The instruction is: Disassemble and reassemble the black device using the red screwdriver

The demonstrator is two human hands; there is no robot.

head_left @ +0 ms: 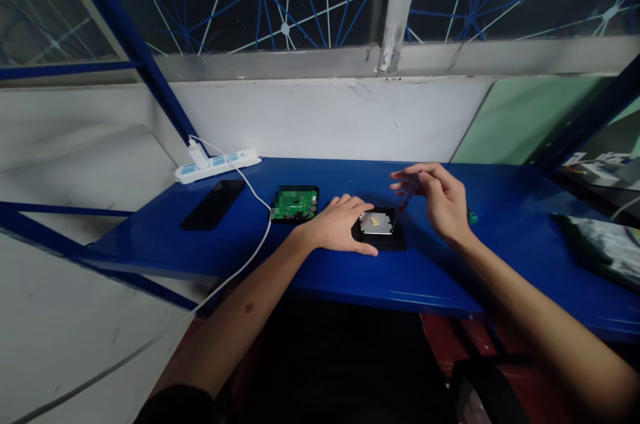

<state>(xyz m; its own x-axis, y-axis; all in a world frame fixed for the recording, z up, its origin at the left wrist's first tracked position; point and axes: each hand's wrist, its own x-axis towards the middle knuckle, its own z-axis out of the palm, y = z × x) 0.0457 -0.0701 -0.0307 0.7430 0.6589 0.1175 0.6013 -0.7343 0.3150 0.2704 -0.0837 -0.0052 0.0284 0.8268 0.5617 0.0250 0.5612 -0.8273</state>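
Observation:
A shallow black case (397, 243) lies on the blue table, with a silver metal plate (383, 227) set in it and a small yellowish patch on the plate. Across the case's left side spreads my left hand (340, 224), fingers at the far edge and thumb at the near edge, holding it in place. My right hand (443, 201) pinches a slim screwdriver (411, 192) with a purplish, see-through handle, slightly blurred. It slants down to the plate's right edge; its exact tip is hard to make out. Left of my left hand sits a green circuit board (297, 203) in a black housing.
A black phone (213, 205) and a white power strip (223, 163) with a plugged charger are on the left. The charger's white cable (257, 251) crosses the table and its front edge. A small green object (472, 217) is partly behind my right hand. A plastic bag (607, 247) lies far right.

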